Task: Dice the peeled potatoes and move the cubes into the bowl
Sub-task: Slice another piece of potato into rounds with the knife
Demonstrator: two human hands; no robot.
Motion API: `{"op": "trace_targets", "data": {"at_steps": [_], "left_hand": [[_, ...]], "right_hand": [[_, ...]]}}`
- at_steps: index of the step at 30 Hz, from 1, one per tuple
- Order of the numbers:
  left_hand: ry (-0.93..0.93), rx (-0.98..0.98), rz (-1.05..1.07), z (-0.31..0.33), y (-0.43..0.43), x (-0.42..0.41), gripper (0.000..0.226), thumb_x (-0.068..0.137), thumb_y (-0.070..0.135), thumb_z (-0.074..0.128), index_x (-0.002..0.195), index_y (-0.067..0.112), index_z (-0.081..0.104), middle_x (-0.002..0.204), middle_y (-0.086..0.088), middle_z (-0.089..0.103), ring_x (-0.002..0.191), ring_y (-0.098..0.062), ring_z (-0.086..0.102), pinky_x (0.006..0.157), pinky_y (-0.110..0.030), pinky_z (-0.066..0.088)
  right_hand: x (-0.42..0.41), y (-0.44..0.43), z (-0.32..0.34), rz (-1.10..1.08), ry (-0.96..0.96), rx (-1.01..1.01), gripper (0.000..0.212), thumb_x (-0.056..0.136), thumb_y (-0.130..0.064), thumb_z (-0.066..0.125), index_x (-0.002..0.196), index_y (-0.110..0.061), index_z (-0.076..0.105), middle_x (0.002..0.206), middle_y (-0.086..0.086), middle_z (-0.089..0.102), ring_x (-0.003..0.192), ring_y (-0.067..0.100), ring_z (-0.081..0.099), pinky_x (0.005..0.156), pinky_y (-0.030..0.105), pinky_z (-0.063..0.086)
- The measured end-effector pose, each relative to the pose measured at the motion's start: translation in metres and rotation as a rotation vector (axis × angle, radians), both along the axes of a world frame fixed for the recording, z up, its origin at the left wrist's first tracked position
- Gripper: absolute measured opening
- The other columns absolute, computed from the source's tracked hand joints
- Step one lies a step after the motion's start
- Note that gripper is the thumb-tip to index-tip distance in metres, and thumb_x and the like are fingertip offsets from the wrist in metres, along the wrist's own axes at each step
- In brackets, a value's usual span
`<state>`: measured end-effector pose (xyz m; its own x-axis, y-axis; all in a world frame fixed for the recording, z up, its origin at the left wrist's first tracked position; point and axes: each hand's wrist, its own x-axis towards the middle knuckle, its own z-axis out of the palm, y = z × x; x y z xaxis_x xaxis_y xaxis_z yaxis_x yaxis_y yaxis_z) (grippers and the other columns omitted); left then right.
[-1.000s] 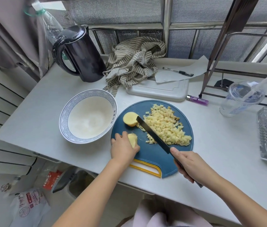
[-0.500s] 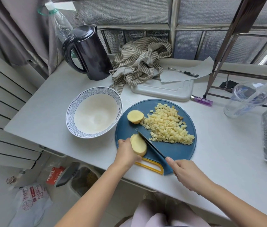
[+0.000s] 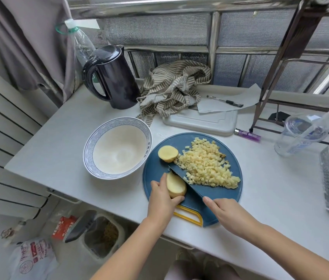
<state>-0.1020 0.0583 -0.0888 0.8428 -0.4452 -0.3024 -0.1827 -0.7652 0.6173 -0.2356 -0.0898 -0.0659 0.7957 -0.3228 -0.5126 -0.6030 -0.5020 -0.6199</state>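
Dark-bladed knife [image 3: 185, 183] shifted onto peeled yellow potato half [image 3: 176, 185], 7 o'clock on round blue board [image 3: 220, 197]. Left hand [image 3: 162, 201] fingers curl round half; right hand [image 3: 226, 214] grips knife handle.

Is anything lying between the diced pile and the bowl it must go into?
Yes: a potato half sits on the board directly between the pile and the bowl, at the pile's left edge. The knife tip lies just below it.
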Motion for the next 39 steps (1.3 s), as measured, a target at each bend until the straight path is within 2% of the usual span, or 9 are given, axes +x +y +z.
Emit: {"op": "trace_targets", "data": {"at_steps": [5, 8, 11, 15, 19, 24, 29, 34, 39], "left_hand": [[-0.076, 0.186, -0.042, 0.026, -0.003, 0.011, 0.103, 0.078, 0.055, 0.07, 0.152, 0.01, 0.014, 0.138, -0.01, 0.031, 0.13, -0.026, 0.036, 0.106, -0.03, 0.032], [-0.276, -0.039, -0.012, 0.058, -0.005, 0.031, 0.046, 0.09, 0.037, 0.062, 0.128, 0.013, 0.05, 0.121, -0.003, 0.047, 0.116, -0.02, 0.047, 0.098, -0.027, 0.037], [-0.247, -0.199, -0.294, 0.083, -0.021, 0.049, 0.008, 0.092, 0.023, 0.059, 0.091, 0.016, 0.062, 0.09, 0.007, 0.056, 0.087, -0.009, 0.054, 0.077, -0.021, 0.041], [-0.066, -0.034, -0.638, 0.082, -0.049, 0.046, 0.02, 0.095, 0.022, 0.052, 0.085, 0.012, 0.067, 0.085, 0.004, 0.063, 0.08, -0.012, 0.058, 0.073, -0.029, 0.048], [-0.11, 0.023, -0.681, 0.063, -0.064, 0.047, 0.023, 0.094, 0.02, 0.048, 0.091, 0.009, 0.069, 0.09, -0.003, 0.067, 0.083, -0.018, 0.057, 0.077, -0.035, 0.048], [-0.079, -0.03, -0.616, 0.051, -0.068, 0.057, 0.032, 0.1, 0.033, 0.045, 0.098, 0.011, 0.067, 0.094, -0.003, 0.067, 0.086, -0.016, 0.058, 0.079, -0.037, 0.048], [-0.212, -0.235, -0.274, 0.051, -0.047, 0.071, 0.018, 0.097, 0.017, 0.049, 0.105, 0.016, 0.065, 0.099, 0.008, 0.062, 0.091, -0.004, 0.055, 0.076, -0.005, 0.038], [0.01, 0.011, -0.032, 0.043, -0.013, 0.069, 0.015, 0.093, 0.024, 0.056, 0.105, 0.016, 0.06, 0.096, 0.005, 0.061, 0.094, -0.015, 0.06, 0.075, -0.022, 0.043], [0.244, 0.221, 0.011, 0.02, 0.003, 0.061, 0.047, 0.084, 0.047, 0.067, 0.115, 0.016, 0.05, 0.103, -0.001, 0.061, 0.09, -0.018, 0.065, 0.079, -0.032, 0.053]], "right_hand": [[-0.001, -0.014, 0.006, 0.025, -0.011, -0.051, 0.058, 0.097, -0.061, 0.033, 0.064, -0.013, 0.038, 0.059, 0.0, 0.038, 0.053, 0.012, 0.034, 0.055, 0.028, 0.027], [-0.007, -0.026, 0.018, 0.085, -0.037, -0.146, 0.057, 0.095, -0.062, 0.032, 0.065, -0.015, 0.041, 0.058, -0.001, 0.041, 0.054, 0.013, 0.038, 0.056, 0.029, 0.03], [-0.01, -0.036, 0.031, 0.187, -0.046, -0.351, 0.055, 0.096, -0.064, 0.03, 0.068, -0.02, 0.046, 0.059, -0.004, 0.047, 0.056, 0.011, 0.045, 0.055, 0.027, 0.032], [-0.006, -0.043, 0.043, 0.268, -0.054, -0.518, 0.05, 0.096, -0.065, 0.025, 0.074, -0.026, 0.046, 0.062, -0.008, 0.044, 0.062, 0.012, 0.046, 0.052, 0.026, 0.029], [-0.006, -0.05, 0.042, 0.279, -0.009, -0.584, 0.053, 0.096, -0.067, 0.023, 0.085, -0.025, 0.054, 0.066, -0.01, 0.044, 0.07, 0.014, 0.048, 0.058, 0.03, 0.032], [-0.011, -0.054, 0.035, 0.2, -0.025, -0.53, 0.062, 0.084, -0.075, 0.013, 0.077, -0.024, 0.049, 0.065, -0.004, 0.048, 0.061, 0.014, 0.046, 0.054, 0.027, 0.033], [-0.021, -0.053, 0.031, 0.051, -0.029, -0.342, 0.057, 0.092, -0.067, 0.03, 0.066, -0.019, 0.046, 0.057, -0.003, 0.046, 0.056, 0.013, 0.045, 0.055, 0.028, 0.033], [-0.027, -0.041, 0.031, -0.085, -0.066, -0.07, 0.062, 0.08, -0.073, 0.029, 0.063, -0.013, 0.035, 0.054, -0.003, 0.033, 0.05, 0.011, 0.03, 0.053, 0.027, 0.027], [-0.022, -0.017, 0.014, -0.062, -0.018, -0.001, 0.069, 0.081, -0.073, 0.027, 0.065, -0.008, 0.043, 0.058, -0.001, 0.04, 0.053, 0.009, 0.036, 0.058, 0.029, 0.033]]}}
